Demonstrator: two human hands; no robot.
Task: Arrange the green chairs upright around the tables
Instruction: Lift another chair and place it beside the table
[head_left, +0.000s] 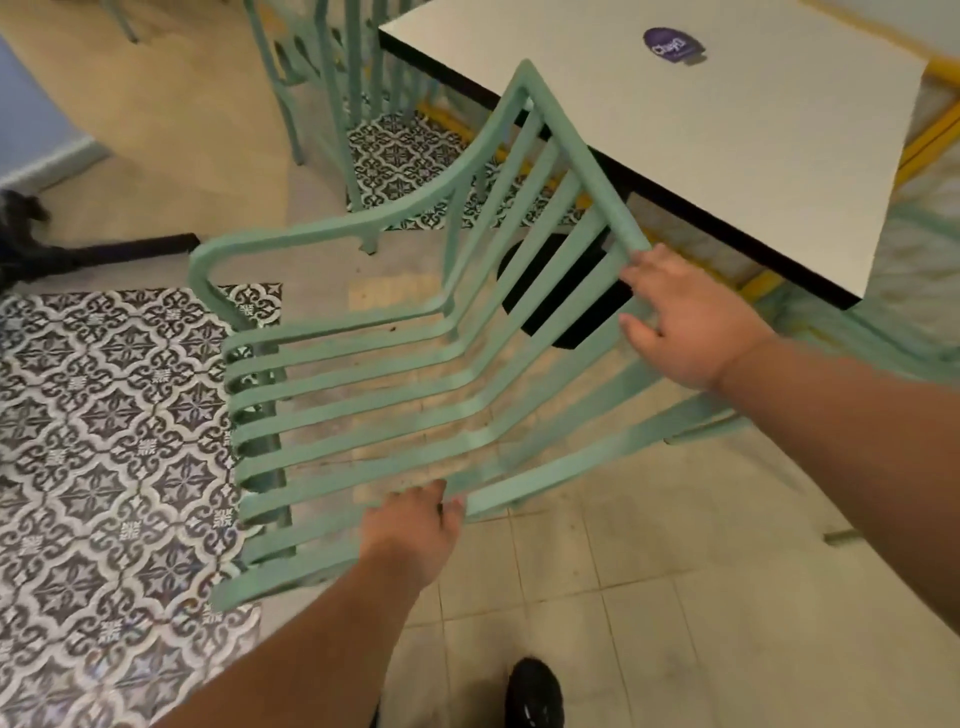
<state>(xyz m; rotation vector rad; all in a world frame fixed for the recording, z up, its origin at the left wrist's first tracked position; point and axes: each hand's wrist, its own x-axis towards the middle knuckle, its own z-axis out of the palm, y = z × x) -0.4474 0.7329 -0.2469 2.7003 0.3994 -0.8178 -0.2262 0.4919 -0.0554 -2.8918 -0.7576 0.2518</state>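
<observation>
nearest, a black shoe (535, 693) stands on the plain floor tiles, and from there the left forearm reaches up and forward. the left hand (410, 535) has its fingers curled over the near edge of the green chair (363, 395), just where the seat slats bend up into the back, likely because that corner gives a firm hold for lifting and swinging. the chair sits between the person and the table, partly over the patterned tiles (104, 415), its seat open to the left and its backrest leaning toward the table edge; whether all its feet are on the floor cannot be told. the right arm comes in from the right, nearly straight, and the right hand (691, 327) grips the near end of the backrest's top rail, fingers laid over it and thumb spread below. two holds well apart suit steering a wide, awkward frame. the chair probably still needs turning so its seat faces the white table (727, 156), which carries a purple sticker (670, 45). farther off, more green chairs (332, 78) stand upright near the table's far corner.
</observation>
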